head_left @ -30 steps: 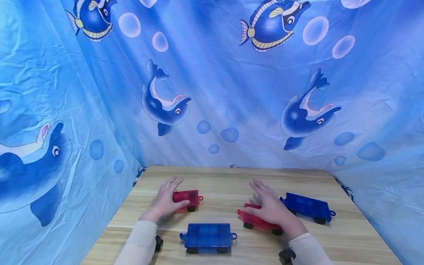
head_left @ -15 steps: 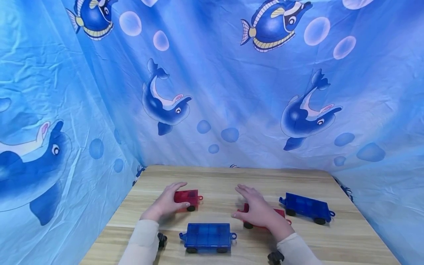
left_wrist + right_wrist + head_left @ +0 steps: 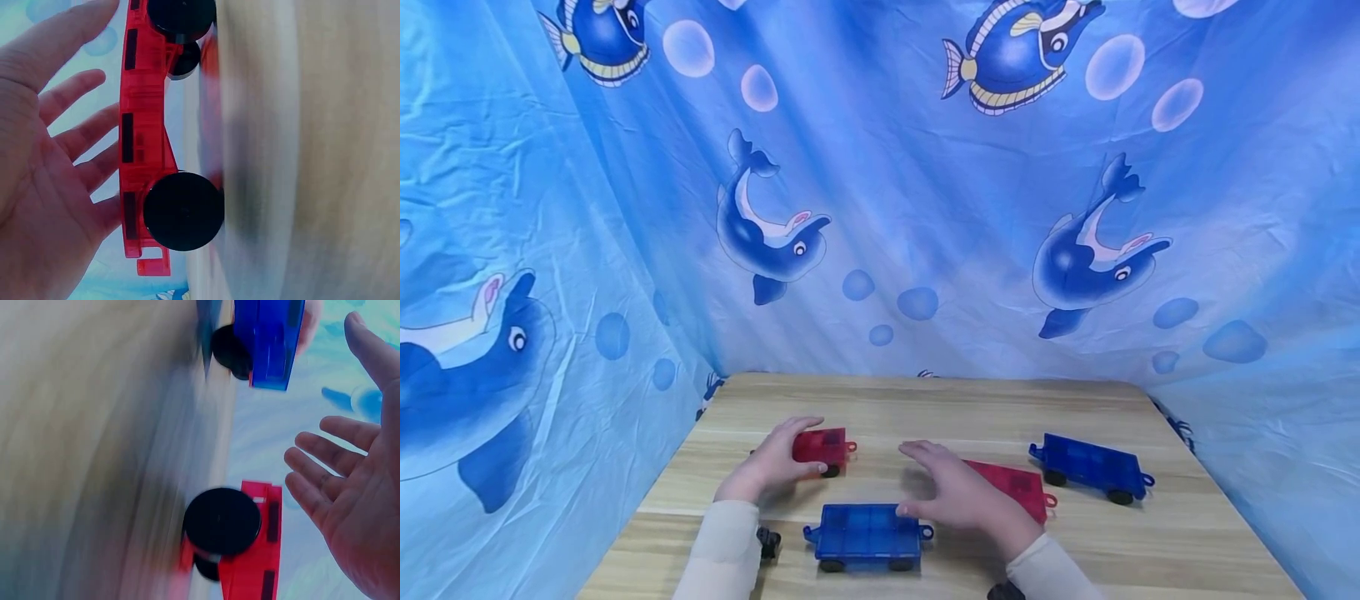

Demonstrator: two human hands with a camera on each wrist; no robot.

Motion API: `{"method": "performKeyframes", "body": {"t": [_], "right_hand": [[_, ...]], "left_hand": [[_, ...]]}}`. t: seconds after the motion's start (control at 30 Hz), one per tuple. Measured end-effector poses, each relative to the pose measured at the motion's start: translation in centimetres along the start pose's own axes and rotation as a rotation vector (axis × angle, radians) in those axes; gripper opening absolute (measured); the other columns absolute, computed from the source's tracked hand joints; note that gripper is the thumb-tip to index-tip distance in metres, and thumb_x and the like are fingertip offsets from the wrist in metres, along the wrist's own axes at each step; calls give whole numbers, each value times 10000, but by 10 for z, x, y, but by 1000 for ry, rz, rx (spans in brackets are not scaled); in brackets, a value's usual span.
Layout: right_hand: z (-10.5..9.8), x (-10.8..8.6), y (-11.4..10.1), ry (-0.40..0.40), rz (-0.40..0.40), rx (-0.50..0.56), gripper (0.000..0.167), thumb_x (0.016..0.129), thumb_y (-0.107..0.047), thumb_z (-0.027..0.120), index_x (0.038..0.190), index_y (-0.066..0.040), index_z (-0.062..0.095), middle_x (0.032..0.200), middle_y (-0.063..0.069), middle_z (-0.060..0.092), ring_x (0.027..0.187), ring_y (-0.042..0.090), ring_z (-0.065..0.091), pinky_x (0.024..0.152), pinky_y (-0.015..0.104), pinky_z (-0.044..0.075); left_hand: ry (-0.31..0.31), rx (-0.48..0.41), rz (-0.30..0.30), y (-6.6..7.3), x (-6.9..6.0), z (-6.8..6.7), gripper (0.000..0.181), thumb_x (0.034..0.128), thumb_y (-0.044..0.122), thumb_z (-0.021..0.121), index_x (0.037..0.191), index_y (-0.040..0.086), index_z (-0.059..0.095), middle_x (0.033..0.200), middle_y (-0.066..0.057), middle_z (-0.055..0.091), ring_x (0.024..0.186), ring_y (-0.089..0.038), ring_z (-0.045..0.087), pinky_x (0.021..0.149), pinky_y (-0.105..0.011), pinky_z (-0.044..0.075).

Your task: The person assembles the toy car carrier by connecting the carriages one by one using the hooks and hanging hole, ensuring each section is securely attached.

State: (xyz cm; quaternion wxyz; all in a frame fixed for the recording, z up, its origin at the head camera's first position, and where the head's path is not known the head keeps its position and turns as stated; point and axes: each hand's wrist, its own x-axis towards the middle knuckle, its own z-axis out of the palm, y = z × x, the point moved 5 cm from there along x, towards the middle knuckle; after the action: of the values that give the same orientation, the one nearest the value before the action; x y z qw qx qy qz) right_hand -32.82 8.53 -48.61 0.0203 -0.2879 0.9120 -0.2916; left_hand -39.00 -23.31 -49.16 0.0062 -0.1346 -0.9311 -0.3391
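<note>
My left hand [image 3: 767,462] lies over the left red toy train car [image 3: 823,447], thumb along its near side and relaxed fingers behind. In the left wrist view, this translucent red car [image 3: 142,100] stands on black wheels, a gap showing between it and the palm. My right hand [image 3: 958,496] hovers with spread fingers between the right red car [image 3: 1011,483], which it partly hides, and the middle blue train car [image 3: 861,533]. Its thumb tip overlaps the blue car's right end in the head view; the right wrist view shows the palm apart from both cars.
Another blue train car [image 3: 1090,467] stands at the right of the wooden table [image 3: 925,396], slightly angled. The cars have hooks and rings at their ends. A blue sea-print cloth [image 3: 880,208] hangs behind and beside the table.
My right hand has moved left and nearer, off the right red car toward the middle blue car. The left hand's fingers have drawn in slightly over its red car. The cars look unmoved.
</note>
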Motion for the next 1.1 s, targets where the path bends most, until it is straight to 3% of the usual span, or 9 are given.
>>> {"method": "performKeyframes", "body": {"t": [0.17,0.3,0.53,0.73,0.9,1.1], "right_hand": [[8,-1,-14,-44,-19,22,891,850,-674,767,1597,-318,437,1608,-17,454,1490,279,406,1135,587,415],[15,-2,-25,-92,-74,-14,914,829,-709,761,1579,-268,479,1577,-21,493,1462,272,447,1119,563,442],[26,-5,-33,-165,-74,-70,919,796,-764,749,1548,-285,526,1546,-47,514,1412,217,490,1089,520,486],[34,-6,-41,-187,-168,-167,882,809,-703,785,1520,-231,560,1417,-66,592,1277,160,563,1049,446,521],[37,-7,-41,-217,-144,-172,865,804,-656,818,1526,-266,543,1374,-95,615,1212,115,590,1002,437,548],[40,-8,-39,-247,-79,-145,867,797,-641,830,1540,-330,510,1435,-98,587,1270,149,577,1003,483,550]], "left_hand": [[-5,-23,-32,-2,-6,4,828,790,323,944,1514,339,543,1501,-43,541,1320,-359,546,1003,-571,535],[-5,-24,-43,-2,-8,6,793,797,287,941,1497,302,569,1487,-38,551,1304,-361,558,993,-569,542],[29,64,-26,-3,-9,7,717,831,234,917,1475,260,603,1493,-9,559,1357,-328,525,1035,-572,514],[44,141,-19,0,-10,8,695,854,243,900,1481,217,602,1547,-63,514,1411,-363,476,1070,-610,470],[47,189,-5,2,-12,11,708,855,253,900,1491,196,591,1551,-102,502,1421,-375,457,1077,-616,460],[71,204,-9,1,-13,11,696,845,228,907,1473,220,607,1516,-82,534,1403,-358,472,1083,-617,454]]}}
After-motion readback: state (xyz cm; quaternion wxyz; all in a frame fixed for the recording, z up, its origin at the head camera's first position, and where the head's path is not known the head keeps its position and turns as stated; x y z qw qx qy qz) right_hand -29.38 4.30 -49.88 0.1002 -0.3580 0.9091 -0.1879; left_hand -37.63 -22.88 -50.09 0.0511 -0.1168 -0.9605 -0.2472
